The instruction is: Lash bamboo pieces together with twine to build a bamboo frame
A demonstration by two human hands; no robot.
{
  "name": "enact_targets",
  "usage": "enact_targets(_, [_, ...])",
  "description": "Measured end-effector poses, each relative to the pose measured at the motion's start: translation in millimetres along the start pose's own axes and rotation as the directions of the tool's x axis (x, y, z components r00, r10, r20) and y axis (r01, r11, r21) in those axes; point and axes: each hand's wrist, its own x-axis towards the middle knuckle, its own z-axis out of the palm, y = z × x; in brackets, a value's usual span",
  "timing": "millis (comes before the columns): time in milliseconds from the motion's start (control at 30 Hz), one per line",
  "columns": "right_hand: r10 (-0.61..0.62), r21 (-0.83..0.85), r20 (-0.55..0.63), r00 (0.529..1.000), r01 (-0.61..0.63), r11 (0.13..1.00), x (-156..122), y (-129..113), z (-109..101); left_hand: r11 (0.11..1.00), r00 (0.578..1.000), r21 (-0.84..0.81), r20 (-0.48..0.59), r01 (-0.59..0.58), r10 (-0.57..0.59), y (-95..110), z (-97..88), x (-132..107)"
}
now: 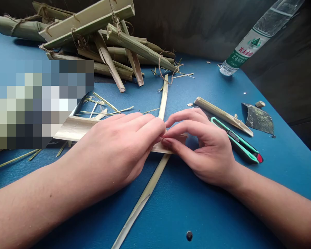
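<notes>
Here, on a blue worktable (186, 207), beside a heap of twine-tied bamboo strips (111, 52), a person's left hand (116, 148) and right hand (202, 148) meet over a flat bamboo strip (75, 128) crossing a long narrow strip (163, 100), fingertips (155, 126) pinching the crossing; a green utility knife (235, 140) lies just beside.

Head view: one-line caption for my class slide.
Left hand and right hand pinch crossed pale strips on a blue table, beside a green utility knife.
</notes>
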Motion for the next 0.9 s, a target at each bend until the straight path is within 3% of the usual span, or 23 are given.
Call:
enact_targets(333, [-0.001, -0.007, -0.003, 1.0, 0.001, 1.0, 0.5, -0.4, 0.4, 1.0, 1.0, -0.001, 0.002, 0.006, -0.006, 1.2, -0.5, -1.4])
enact_targets(600, [0.02, 0.0, -0.004, 1.0, -0.02, 1.0, 0.3, -1.3, -0.4, 0.987, 0.996, -0.131, -0.006, 0.092, -0.093, 4.9, -3.8, -0.7])
enact_targets(900, [0.019, -0.019, 0.002, 1.0, -0.019, 1.0, 0.4, -2.1, -0.4, 0.998, 1.0, -0.061, 0.014, 0.011, -0.01, 0.9, 0.8, -1.1])
